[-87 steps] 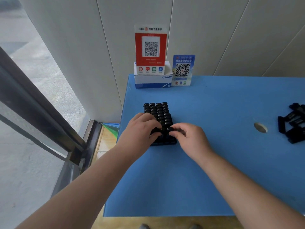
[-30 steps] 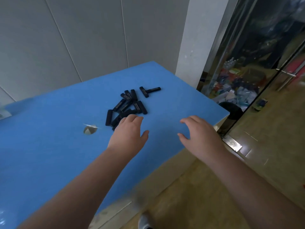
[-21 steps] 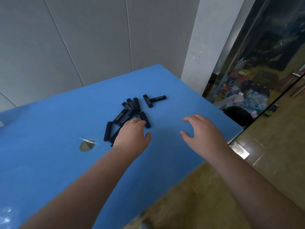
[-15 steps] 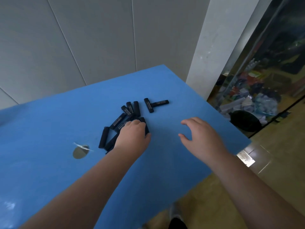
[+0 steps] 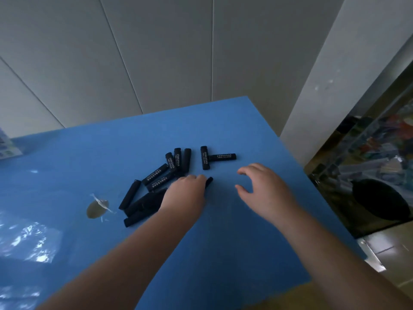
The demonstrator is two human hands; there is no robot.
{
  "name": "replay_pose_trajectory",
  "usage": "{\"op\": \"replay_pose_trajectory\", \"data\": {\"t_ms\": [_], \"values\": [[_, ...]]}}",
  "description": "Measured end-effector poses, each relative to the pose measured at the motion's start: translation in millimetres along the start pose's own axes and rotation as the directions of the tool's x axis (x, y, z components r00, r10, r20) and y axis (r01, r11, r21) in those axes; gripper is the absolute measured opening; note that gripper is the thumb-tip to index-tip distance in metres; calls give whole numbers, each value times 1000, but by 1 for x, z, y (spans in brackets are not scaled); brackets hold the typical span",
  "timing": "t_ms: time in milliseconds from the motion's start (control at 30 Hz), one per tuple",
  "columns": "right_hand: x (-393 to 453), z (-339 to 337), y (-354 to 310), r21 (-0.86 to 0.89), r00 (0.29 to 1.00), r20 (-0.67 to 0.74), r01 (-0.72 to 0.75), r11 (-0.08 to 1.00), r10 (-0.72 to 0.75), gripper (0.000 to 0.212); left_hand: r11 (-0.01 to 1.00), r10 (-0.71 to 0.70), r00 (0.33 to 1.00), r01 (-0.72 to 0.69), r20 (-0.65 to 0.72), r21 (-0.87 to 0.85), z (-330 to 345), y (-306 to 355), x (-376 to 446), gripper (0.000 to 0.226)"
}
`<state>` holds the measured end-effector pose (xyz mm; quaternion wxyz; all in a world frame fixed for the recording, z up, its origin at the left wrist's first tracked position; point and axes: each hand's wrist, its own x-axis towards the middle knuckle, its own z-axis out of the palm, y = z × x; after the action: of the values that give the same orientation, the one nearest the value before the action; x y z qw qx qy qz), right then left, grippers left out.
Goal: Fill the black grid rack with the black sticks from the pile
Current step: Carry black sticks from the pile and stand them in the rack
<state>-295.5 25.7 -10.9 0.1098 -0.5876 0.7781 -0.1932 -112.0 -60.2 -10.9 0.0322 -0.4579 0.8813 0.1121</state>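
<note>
black sticks [image 5: 176,162] | matte, white lettering | left hand [image 5: 186,193] on pile

Matt black sticks [image 5: 177,162], plastic by the look, printed with small white lettering. Smooth blue table [image 5: 223,231] surface, faintly glossy at near left where light glares. Pale smooth wall panels [image 5: 156,52] far behind. Glossy glass partition [image 5: 368,142] at right.
</note>
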Motion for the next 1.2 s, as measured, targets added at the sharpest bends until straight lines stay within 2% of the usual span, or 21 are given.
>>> {"op": "replay_pose_trajectory", "data": {"t_ms": [133,200,267,367,433,500,567,667,833,867,933,1000,1100,1200], "values": [[12,1,11,10,998,51,28,1000,-29,36,999,-45,999,45,22,0,1,5,3,6],[21,1,13,-4,997,70,37,999,-37,35,989,-88,996,88,6,-116,1,3,5,12],[34,1,11,-12,997,66,41,999,-41,35,942,-144,989,127,-32,-309,-2,3,2,15],[61,8,7,-31,999,32,34,999,-33,37,730,-255,967,191,-3,-656,-14,6,-6,17],[79,16,5,-59,998,56,27,998,-24,33,582,-293,955,219,49,-783,-19,6,-10,19],[95,25,5,-88,994,109,38,995,-29,27,487,-311,947,232,81,-842,-22,3,-13,21],[104,30,6,-131,988,152,59,990,-39,21,432,-334,938,243,96,-868,-23,-1,-15,22],[108,30,9,-137,981,188,82,987,-55,14,390,-357,927,255,110,-885,-25,-5,-16,22],[96,17,15,-61,965,263,23,998,-7,1,350,-379,920,242,99,-905,-29,-1,-19,20],[91,16,17,-48,965,261,14,999,-1,4,344,-384,918,242,100,-907,-29,-1,-20,20],[80,14,21,27,972,234,-22,999,15,10,329,-399,912,242,98,-913,-29,0,-21,20],[66,13,20,239,979,195,-99,966,52,9,324,-394,915,227,87,-918,-29,0,-23,21],[45,4,4,635,965,245,-236,735,98,16,319,-394,916,216,79,-923,-30,-4,-30,24],[35,0,-16,746,940,337,-305,592,59,17,302,-425,902,216,72,-929,-31,-12,-42,25]]}}
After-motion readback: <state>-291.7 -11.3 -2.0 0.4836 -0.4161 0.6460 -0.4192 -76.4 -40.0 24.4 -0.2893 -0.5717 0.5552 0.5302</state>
